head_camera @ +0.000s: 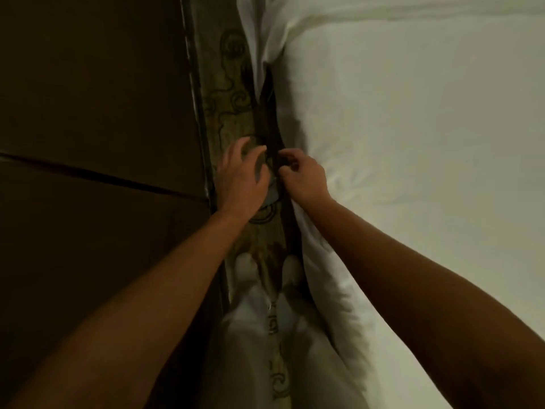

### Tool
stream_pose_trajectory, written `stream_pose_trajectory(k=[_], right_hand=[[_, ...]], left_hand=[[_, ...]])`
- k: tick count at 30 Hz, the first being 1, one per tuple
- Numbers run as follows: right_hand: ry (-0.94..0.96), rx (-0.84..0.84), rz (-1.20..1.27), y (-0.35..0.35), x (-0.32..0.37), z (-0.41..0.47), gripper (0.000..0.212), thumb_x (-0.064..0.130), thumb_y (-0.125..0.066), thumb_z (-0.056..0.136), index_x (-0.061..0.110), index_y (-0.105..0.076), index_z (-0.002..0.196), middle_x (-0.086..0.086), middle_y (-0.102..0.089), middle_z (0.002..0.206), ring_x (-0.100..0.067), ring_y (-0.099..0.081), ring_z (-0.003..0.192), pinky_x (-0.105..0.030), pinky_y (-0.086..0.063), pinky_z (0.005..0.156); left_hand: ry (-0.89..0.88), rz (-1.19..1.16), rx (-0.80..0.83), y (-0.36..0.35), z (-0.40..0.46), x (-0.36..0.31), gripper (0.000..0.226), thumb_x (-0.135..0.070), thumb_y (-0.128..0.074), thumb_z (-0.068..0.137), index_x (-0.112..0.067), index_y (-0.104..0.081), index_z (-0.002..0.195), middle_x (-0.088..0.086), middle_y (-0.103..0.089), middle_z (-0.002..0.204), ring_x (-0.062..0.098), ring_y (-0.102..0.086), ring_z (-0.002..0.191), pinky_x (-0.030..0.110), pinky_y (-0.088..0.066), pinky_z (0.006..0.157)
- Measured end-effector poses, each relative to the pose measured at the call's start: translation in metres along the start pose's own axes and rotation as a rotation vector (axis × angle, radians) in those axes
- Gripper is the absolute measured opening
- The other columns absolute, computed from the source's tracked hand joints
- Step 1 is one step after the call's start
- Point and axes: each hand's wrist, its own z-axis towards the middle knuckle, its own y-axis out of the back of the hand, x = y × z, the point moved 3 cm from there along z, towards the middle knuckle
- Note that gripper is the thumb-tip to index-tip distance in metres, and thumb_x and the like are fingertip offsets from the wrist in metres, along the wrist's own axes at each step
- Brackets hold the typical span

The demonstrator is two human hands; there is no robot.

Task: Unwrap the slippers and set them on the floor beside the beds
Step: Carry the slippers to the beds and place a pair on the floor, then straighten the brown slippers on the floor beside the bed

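A pale grey slipper [272, 196] lies on the patterned carpet [233, 113] in the narrow strip beside the white bed [413, 143]. Most of it is hidden under my left hand [241, 175], which lies over it with fingers spread and curved around its top. My right hand [305, 175] is at the slipper's right edge, against the dark bed base, thumb and fingers pinched together there. The dim light hides whether any wrapping is on the slipper. No second slipper shows.
A dark panelled wall [88, 113] closes the left side of the carpet strip. White bedding hangs over the bed's edge [312, 255] on the right. My legs and pale feet [244, 265] stand on the carpet just below my hands.
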Motion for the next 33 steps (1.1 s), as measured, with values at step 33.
stream_pose_trajectory(k=[33], right_hand=[[-0.213,-1.016,-0.214,0.502,-0.149,-0.805,0.059,0.049,-0.056,0.094,0.028,-0.043,0.148,0.000,-0.043,0.155,-0.022,-0.041,0.140,-0.039,-0.036,0.111]], left_hand=[[-1.193,-0.220,0.019,0.138,-0.524,-0.678,0.041,-0.030,-0.062,0.094,-0.016,-0.058,0.132,0.010,-0.042,0.150,0.029,-0.037,0.141,0.045,-0.039,0.109]])
